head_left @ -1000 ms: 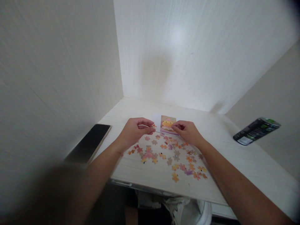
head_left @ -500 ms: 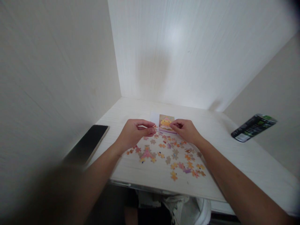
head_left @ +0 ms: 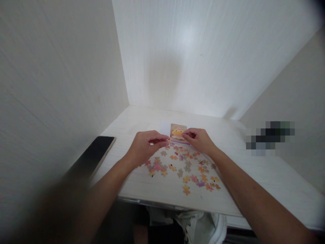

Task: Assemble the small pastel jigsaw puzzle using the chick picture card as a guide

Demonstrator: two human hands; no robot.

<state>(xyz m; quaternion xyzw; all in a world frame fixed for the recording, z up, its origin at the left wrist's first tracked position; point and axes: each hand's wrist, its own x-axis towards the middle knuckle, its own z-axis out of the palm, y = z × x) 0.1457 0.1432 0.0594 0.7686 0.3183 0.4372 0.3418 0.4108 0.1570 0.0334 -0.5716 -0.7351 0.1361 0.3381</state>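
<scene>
A black phone (head_left: 95,156) lies flat at the left edge of a pale wood-grain desk (head_left: 254,176), close against the cream side wall (head_left: 56,84). Behind the desk rises a white back panel (head_left: 203,54) carrying a soft grey shadow, while a beige wall (head_left: 299,98) closes the corner on the right, where a dark object (head_left: 270,137) near the desk's far right edge is too blurred to identify. Below the desk's front edge, crumpled whitish fabric (head_left: 193,225) shows in the gloom underneath.

Pale wood-grain desk (head_left: 256,176) set in corner btwn cream walls (head_left: 198,54), soft light patch on back wall.
</scene>
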